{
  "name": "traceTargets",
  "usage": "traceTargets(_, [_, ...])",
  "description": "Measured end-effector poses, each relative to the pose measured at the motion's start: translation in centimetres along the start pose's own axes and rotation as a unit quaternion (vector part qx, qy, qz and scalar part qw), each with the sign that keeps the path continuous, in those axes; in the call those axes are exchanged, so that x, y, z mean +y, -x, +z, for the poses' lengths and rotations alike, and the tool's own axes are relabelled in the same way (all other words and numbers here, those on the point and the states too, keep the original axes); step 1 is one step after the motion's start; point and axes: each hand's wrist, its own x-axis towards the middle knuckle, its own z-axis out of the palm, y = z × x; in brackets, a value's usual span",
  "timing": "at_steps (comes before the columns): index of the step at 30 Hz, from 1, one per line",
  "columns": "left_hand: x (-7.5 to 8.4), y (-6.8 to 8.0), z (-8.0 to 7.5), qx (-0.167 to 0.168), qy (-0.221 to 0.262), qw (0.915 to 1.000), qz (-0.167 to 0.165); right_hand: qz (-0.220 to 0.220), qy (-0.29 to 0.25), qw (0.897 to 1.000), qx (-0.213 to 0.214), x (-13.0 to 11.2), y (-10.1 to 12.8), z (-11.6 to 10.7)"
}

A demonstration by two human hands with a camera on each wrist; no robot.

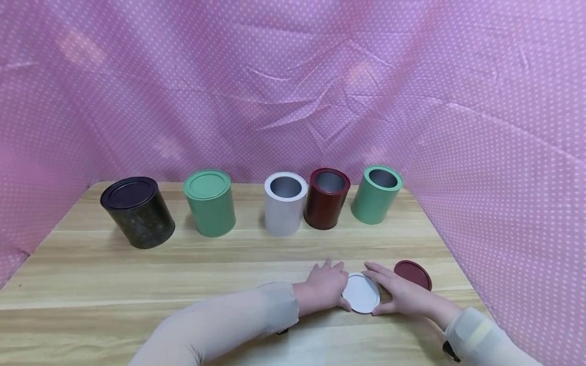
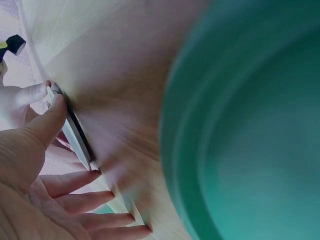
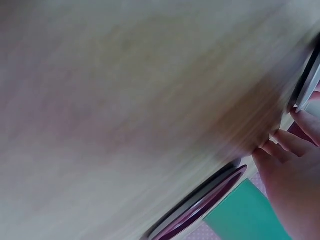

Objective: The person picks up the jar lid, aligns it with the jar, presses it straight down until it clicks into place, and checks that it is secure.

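Observation:
A round white lid [image 1: 361, 293] lies close over the table between the two hands. My left hand [image 1: 324, 285] is at its left side, thumb and index finger at the rim, the other fingers spread onto the wood. From the right, my right hand [image 1: 403, 294] holds the rim between thumb and fingers. In the left wrist view the white lid [image 2: 74, 131] appears edge-on with a dark underside. Beside the right hand lies a dark red lid [image 1: 413, 275]. A large green disc-shaped lid [image 2: 260, 140] fills the right of the left wrist view.
Along the back of the wooden table [image 1: 137, 284] stand open white [image 1: 285, 213], dark red [image 1: 326, 203] and green [image 1: 376, 198] cans. Further left are a lidded green can [image 1: 210, 206] and a lidded black can [image 1: 139, 216]. Pink dotted cloth [image 1: 293, 91] hangs around the table.

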Motion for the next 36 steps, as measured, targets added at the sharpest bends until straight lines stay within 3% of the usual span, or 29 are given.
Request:
traceTargets(8, [-0.5,0.1,-0.6,-0.002,0.01,0.9999,0.009,0.005,-0.012,1.0,0.002,0.0,-0.1,-0.1])
traceTargets(14, [-1.2,0.0,-1.1,0.005,0.011,0.9988,0.047,-0.001,-0.008,1.0,0.015,-0.2,-0.3,0.0])
traceTargets(24, [-2.5,-0.1,-1.5,0.012,0.065,0.993,0.098,0.013,-0.023,1.0,0.014,-0.4,-0.7,-0.3])
traceTargets(36, [-4.8,-0.2,-2.2,0.013,0.148,0.9838,0.1,0.005,-0.052,0.998,0.031,-1.0,-1.9,-1.0])
